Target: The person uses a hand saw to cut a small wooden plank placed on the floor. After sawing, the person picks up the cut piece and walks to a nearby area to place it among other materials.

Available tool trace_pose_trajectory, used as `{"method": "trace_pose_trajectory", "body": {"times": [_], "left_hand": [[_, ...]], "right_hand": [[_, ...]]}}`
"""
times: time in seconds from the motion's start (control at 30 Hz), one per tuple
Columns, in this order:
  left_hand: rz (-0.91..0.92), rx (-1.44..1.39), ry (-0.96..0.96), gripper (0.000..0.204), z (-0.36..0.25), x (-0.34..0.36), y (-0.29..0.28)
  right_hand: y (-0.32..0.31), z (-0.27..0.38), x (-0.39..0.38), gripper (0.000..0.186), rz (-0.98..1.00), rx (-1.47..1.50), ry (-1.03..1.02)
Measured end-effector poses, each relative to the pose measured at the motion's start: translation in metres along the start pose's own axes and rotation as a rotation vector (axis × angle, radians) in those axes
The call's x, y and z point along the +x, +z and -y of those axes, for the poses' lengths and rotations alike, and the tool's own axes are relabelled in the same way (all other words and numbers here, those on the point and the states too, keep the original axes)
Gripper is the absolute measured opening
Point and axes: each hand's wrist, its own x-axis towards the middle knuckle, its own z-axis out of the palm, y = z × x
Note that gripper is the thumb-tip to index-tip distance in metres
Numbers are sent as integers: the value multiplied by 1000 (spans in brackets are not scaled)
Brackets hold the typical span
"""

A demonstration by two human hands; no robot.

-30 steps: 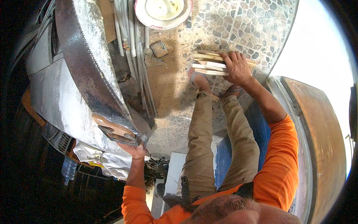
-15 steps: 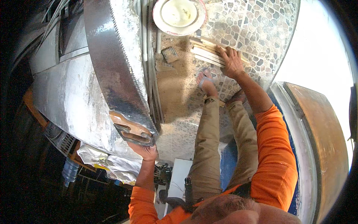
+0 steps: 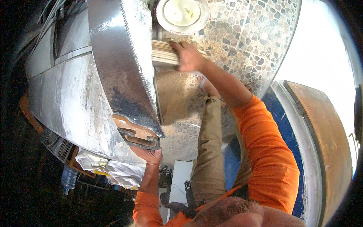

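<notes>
A large handsaw (image 3: 117, 68) slants across the left side, its toothed edge facing right. At the lower end of the blade, my left hand (image 3: 149, 154) is closed at the wooden handle (image 3: 136, 131), with the fingers mostly hidden behind it. My right hand (image 3: 192, 57) grips a bundle of thin pale wooden strips (image 3: 164, 53), thumb and fingers wrapped round one end. The strips lie crosswise just right of the saw, their left ends close to a pale worn surface (image 3: 145, 41).
A white basin (image 3: 204, 19) with a red rim stands on the pebble-patterned floor (image 3: 261, 41). Sawdust (image 3: 176, 89) covers the floor before my feet. On the right is a brown board (image 3: 321, 140); white plastic bags (image 3: 109, 166) lie at lower left.
My right hand has carried the bundle of wooden strips leftward, from above the floor to beside the saw. The handsaw and my left hand have shifted only slightly.
</notes>
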Motion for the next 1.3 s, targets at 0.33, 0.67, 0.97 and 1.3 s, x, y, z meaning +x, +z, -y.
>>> {"method": "trace_pose_trajectory", "body": {"times": [0.33, 0.67, 0.97, 1.3], "left_hand": [[126, 175, 49, 130, 35, -17, -12], [63, 83, 155, 126, 5, 3, -1], [26, 296, 431, 124, -3, 12, -25], [565, 262, -289, 141, -89, -27, -105]], "right_hand": [[19, -4, 44, 53, -218, -286, 147], [20, -23, -45, 62, -389, -307, 165], [-108, -21, -394, 66, 685, -121, 601], [-213, 100, -546, 93, 2, 581, 846]]}}
